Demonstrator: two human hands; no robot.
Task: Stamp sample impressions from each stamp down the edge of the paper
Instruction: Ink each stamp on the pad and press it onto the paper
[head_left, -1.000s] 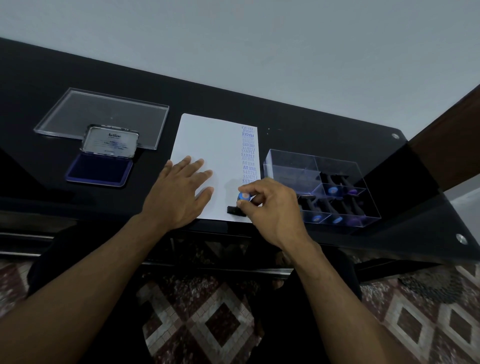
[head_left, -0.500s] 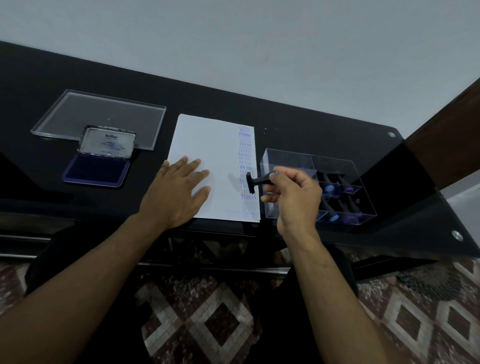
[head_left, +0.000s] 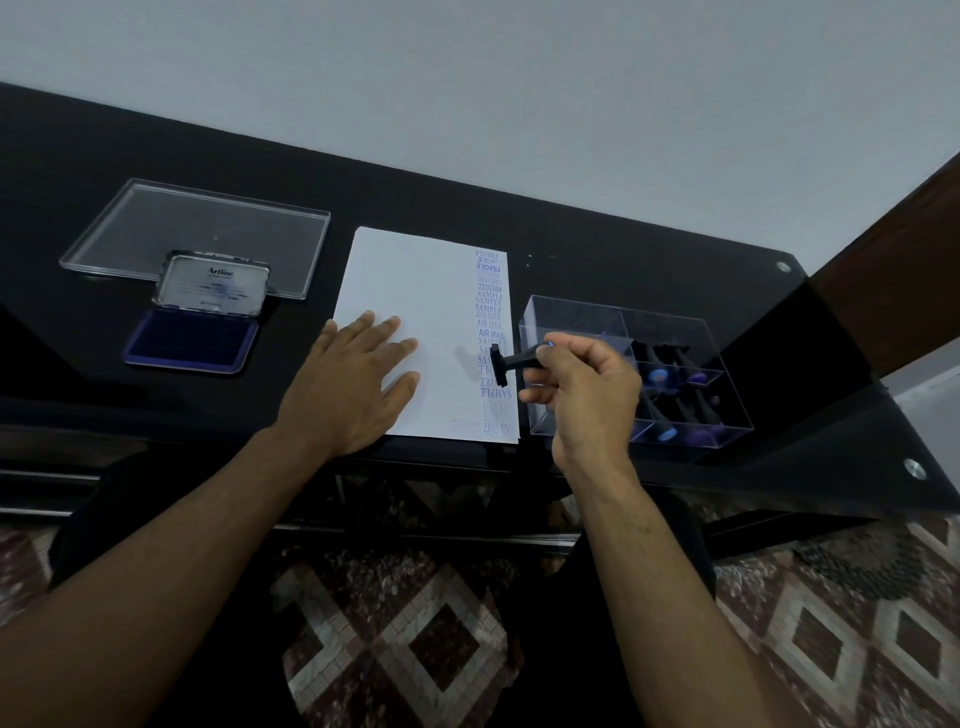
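Note:
A white sheet of paper (head_left: 415, 291) lies on the black table, with a column of blue stamped words down its right edge. My left hand (head_left: 353, 384) rests flat on the paper's lower left part, fingers spread. My right hand (head_left: 587, 395) holds a black stamp (head_left: 511, 362) by its handle, lifted above the paper's right edge and turned on its side, its face pointing left. A clear compartment box (head_left: 571, 317) with several more stamps stands just right of the paper, partly hidden by my right hand.
An open blue ink pad (head_left: 192, 340) with a metal lid sits at the left. Behind it lies a clear plastic lid (head_left: 156, 218). The table's front edge (head_left: 156, 441) runs just below the paper. A patterned floor shows below.
My right hand lifted the stamp off the paper's lower right corner and turned it sideways; a fresh impression shows near the bottom edge. My left hand stayed flat on the paper.

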